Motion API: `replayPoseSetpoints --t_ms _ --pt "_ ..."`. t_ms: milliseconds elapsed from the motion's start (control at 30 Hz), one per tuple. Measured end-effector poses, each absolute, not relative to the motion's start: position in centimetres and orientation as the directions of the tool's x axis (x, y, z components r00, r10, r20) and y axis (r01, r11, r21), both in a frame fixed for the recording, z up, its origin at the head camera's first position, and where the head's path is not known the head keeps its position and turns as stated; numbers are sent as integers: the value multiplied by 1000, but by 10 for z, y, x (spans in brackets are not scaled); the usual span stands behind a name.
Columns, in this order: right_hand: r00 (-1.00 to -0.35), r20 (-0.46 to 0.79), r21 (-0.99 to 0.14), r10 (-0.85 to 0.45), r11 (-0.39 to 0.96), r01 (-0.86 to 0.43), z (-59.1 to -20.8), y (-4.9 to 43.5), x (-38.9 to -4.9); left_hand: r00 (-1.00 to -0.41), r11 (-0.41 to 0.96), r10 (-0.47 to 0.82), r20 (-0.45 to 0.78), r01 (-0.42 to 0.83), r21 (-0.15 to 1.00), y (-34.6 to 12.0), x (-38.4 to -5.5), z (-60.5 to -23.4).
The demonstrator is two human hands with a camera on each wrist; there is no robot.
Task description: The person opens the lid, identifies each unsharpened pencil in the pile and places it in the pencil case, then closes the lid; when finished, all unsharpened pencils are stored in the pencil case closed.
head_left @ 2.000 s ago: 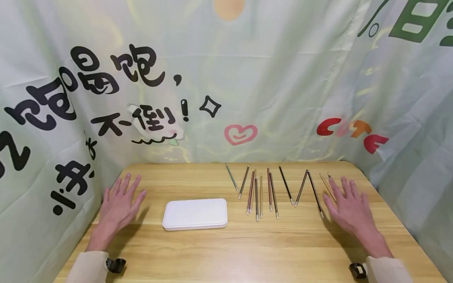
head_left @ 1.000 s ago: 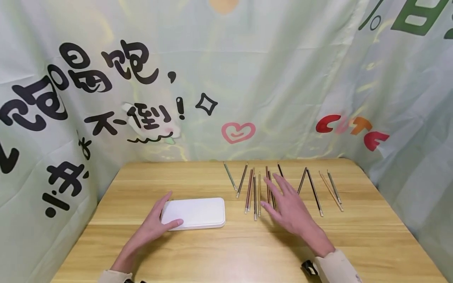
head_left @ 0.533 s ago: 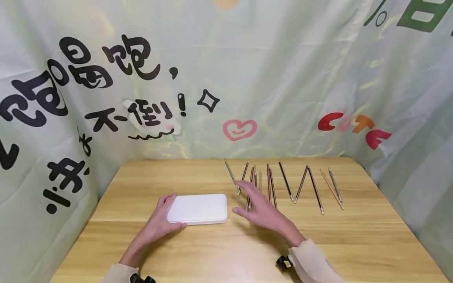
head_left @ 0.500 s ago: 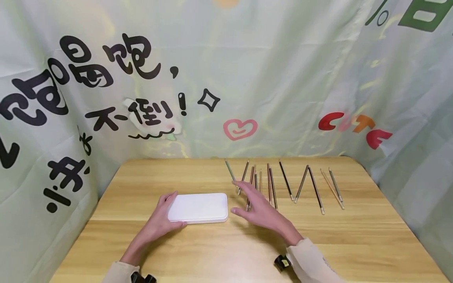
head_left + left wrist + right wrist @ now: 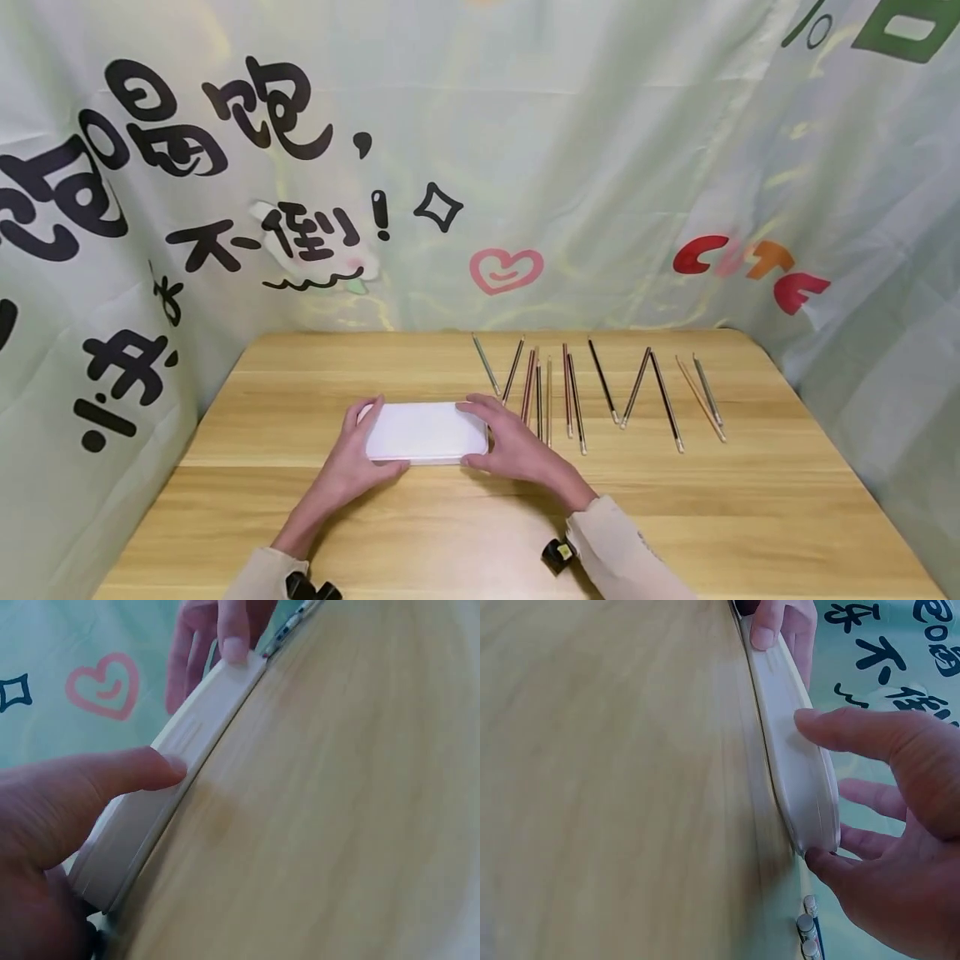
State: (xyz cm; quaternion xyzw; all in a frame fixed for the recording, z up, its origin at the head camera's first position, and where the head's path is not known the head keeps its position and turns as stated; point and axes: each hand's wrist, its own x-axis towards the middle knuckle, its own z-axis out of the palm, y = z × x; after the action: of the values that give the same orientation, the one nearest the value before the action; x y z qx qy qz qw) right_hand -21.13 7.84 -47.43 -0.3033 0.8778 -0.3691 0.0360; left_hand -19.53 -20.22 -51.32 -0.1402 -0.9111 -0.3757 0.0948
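Observation:
A flat white pencil case [image 5: 426,432] with rounded corners lies on the wooden table in front of me, closed. My left hand [image 5: 354,460] grips its left end, thumb along the front side and fingers at the back edge. At the right end, my right hand [image 5: 519,442] holds the pencil case with the thumb at the front and the fingers around the far side. Both wrist views show the thumbs on the front side of the pencil case [image 5: 799,780]. Several pencils [image 5: 573,400] lie just right of the case, the nearest partly hidden behind my right hand.
More pencils [image 5: 666,400] lie spread toward the right of the wooden table [image 5: 712,542], most with eraser ends toward me. A printed cloth curtain [image 5: 600,208] hangs along the back and both sides of the table. Each wrist carries a black camera [image 5: 557,554].
Both hands came in from the table's sides. My left hand took the pencil case's left end first; my right hand then passed over the pencils to its right end. The case shifted slightly.

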Motion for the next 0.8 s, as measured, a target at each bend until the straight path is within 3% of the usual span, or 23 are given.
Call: replayPoseSetpoints --t_ms 267,467,800 --pt "-831 138 -660 -539 575 -483 -472 77 -212 -928 747 124 350 320 583 -197 -194 -516" --pt "-807 151 -630 -571 573 -524 -468 78 -213 -919 768 108 380 320 555 -197 -193 -518" --pt "-791 139 -635 -596 559 -532 -462 82 -214 -941 729 150 303 312 609 -209 -196 -513"
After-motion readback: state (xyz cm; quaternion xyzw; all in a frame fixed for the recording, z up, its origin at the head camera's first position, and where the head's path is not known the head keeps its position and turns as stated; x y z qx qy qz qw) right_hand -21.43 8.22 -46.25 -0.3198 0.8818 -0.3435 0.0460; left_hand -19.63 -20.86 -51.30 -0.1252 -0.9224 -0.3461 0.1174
